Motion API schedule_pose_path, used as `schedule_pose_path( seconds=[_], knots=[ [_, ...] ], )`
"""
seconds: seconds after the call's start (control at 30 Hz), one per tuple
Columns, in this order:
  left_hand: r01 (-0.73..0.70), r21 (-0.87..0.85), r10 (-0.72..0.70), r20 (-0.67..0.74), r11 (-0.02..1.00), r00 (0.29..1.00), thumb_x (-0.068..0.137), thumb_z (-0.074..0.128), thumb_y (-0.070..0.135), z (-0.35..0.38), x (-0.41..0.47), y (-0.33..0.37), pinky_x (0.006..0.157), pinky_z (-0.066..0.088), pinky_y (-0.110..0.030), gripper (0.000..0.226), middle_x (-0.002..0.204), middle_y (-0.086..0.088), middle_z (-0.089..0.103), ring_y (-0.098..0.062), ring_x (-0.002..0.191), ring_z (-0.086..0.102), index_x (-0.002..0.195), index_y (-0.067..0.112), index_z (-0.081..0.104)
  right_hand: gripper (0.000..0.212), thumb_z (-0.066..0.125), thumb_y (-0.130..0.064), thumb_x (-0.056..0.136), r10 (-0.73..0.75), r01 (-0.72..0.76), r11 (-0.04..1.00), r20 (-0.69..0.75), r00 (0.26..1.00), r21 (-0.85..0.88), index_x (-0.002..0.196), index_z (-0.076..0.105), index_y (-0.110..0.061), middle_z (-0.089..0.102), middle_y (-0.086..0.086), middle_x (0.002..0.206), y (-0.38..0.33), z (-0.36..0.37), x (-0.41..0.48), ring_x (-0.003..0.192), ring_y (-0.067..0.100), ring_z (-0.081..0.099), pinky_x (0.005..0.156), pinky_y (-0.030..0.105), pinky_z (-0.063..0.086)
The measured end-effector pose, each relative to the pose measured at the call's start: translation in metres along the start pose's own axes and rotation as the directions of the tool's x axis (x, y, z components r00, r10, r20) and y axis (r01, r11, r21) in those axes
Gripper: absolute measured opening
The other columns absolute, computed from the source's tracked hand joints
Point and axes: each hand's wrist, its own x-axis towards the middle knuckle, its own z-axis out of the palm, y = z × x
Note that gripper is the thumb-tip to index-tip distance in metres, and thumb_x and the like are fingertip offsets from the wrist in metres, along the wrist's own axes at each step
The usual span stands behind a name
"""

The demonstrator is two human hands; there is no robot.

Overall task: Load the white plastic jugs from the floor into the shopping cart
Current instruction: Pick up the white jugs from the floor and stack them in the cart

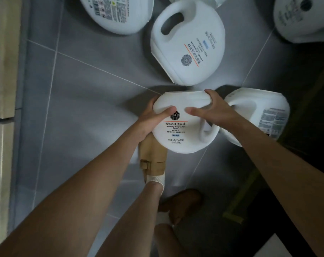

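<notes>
I hold a white plastic jug [183, 132] with a printed front label in both hands, just above the grey tiled floor. My left hand [153, 117] grips its left edge, thumb on the front face. My right hand [213, 110] clasps its upper right side near the handle. A second jug [257, 115] lies on its side right beside it. A third jug [190, 43] lies flat on the floor farther ahead, handle at its top left. Parts of two more jugs show at the top left [116, 13] and top right [304, 19]. No shopping cart is recognisable in view.
My foot in a tan shoe [153, 160] and white sock stands under the held jug; the other foot [181, 203] is behind it. A pale cabinet edge [5, 101] runs down the left side. A dark object with a yellow-green bar [246, 190] sits at the right.
</notes>
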Motion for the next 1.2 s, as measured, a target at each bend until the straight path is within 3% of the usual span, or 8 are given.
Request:
schedule_pose_path(
  seconds=[0.07, 0.23, 0.5, 0.67, 0.8, 0.93, 1.1, 1.2],
  knots=[
    [-0.017, 0.019, 0.017, 0.0, 1.0, 1.0, 0.078, 0.075, 0.035, -0.002, -0.022, 0.0, 0.076, 0.055, -0.031, 0.076, 0.125, 0.001, 0.06, -0.014, 0.102, 0.064, 0.14, 0.032, 0.032, 0.102, 0.082, -0.054, 0.065, -0.011, 0.011, 1.0, 0.003, 1.0, -0.005, 0.147, 0.029, -0.024, 0.04, -0.009, 0.133, -0.007, 0.0, -0.021, 0.118, 0.009, 0.046, 0.101, 0.027, 0.039],
    [-0.076, 0.027, 0.077, -0.054, 0.997, 0.996, 0.078, 0.074, 0.033, -0.011, -0.097, 0.014, 0.092, 0.049, -0.032, 0.091, 0.133, 0.004, 0.05, -0.015, 0.113, 0.056, 0.15, 0.029, 0.017, 0.093, 0.081, -0.043, 0.071, -0.073, 0.073, 0.997, 0.02, 0.997, -0.01, 0.147, 0.03, -0.025, 0.045, -0.007, 0.126, -0.041, -0.004, -0.089, 0.102, 0.006, 0.054, 0.089, 0.021, 0.038],
    [-0.176, -0.062, 0.174, -0.041, 0.982, 0.984, 0.084, 0.069, 0.014, -0.025, -0.271, 0.071, 0.052, 0.049, -0.012, 0.06, 0.109, 0.006, 0.059, 0.003, 0.074, 0.066, 0.132, 0.03, 0.036, 0.108, 0.074, -0.078, 0.043, -0.206, 0.207, 0.974, 0.025, 0.978, -0.09, 0.137, 0.037, -0.039, 0.055, -0.003, 0.126, -0.126, -0.032, -0.239, 0.11, 0.018, 0.059, 0.09, 0.044, 0.055],
    [-0.261, -0.129, 0.246, -0.12, 0.957, 0.962, 0.086, 0.067, 0.011, -0.029, -0.387, 0.088, 0.047, 0.047, -0.01, 0.059, 0.107, 0.004, 0.059, 0.008, 0.066, 0.065, 0.134, 0.024, 0.037, 0.098, 0.078, -0.064, 0.054, -0.328, 0.331, 0.936, 0.043, 0.944, -0.116, 0.139, 0.038, -0.033, 0.058, -0.003, 0.123, -0.175, -0.041, -0.351, 0.107, 0.017, 0.061, 0.089, 0.039, 0.056],
    [-0.318, -0.191, 0.276, -0.215, 0.929, 0.937, 0.081, 0.074, 0.025, -0.025, -0.474, 0.079, 0.054, 0.048, -0.014, 0.067, 0.122, 0.002, 0.06, -0.005, 0.091, 0.064, 0.137, 0.029, 0.038, 0.081, 0.079, -0.041, 0.073, -0.394, 0.401, 0.904, 0.077, 0.916, -0.148, 0.141, 0.036, -0.026, 0.059, -0.001, 0.119, -0.199, -0.038, -0.429, 0.105, 0.017, 0.062, 0.083, 0.03, 0.056],
    [-0.38, -0.241, 0.298, -0.314, 0.893, 0.901, 0.077, 0.076, 0.031, -0.018, -0.556, 0.054, 0.061, 0.048, -0.021, 0.077, 0.126, 0.002, 0.061, -0.012, 0.102, 0.064, 0.141, 0.03, 0.035, 0.082, 0.079, -0.042, 0.072, -0.446, 0.463, 0.87, 0.13, 0.885, -0.169, 0.141, 0.037, -0.029, 0.056, -0.004, 0.123, -0.209, -0.025, -0.501, 0.107, 0.016, 0.06, 0.091, 0.037, 0.053],
    [-0.425, -0.319, 0.262, -0.446, 0.847, 0.856, 0.078, 0.076, 0.031, -0.011, -0.656, 0.015, 0.054, 0.052, -0.019, 0.076, 0.121, 0.0, 0.063, -0.011, 0.092, 0.067, 0.141, 0.03, 0.034, 0.071, 0.077, -0.036, 0.077, -0.498, 0.548, 0.8, 0.239, 0.833, -0.245, 0.138, 0.041, -0.027, 0.057, -0.008, 0.114, -0.226, 0.003, -0.584, 0.102, 0.01, 0.057, 0.085, 0.018, 0.044],
    [-0.461, -0.362, 0.223, -0.537, 0.81, 0.814, 0.075, 0.077, 0.037, -0.011, -0.708, -0.015, 0.067, 0.056, -0.031, 0.077, 0.12, 0.001, 0.063, -0.016, 0.096, 0.067, 0.14, 0.035, 0.035, 0.051, 0.077, -0.03, 0.08, -0.515, 0.605, 0.739, 0.329, 0.791, -0.298, 0.12, 0.046, -0.03, 0.058, -0.019, 0.095, -0.237, 0.029, -0.628, 0.08, -0.008, 0.055, 0.061, 0.0, 0.04]
  ],
)
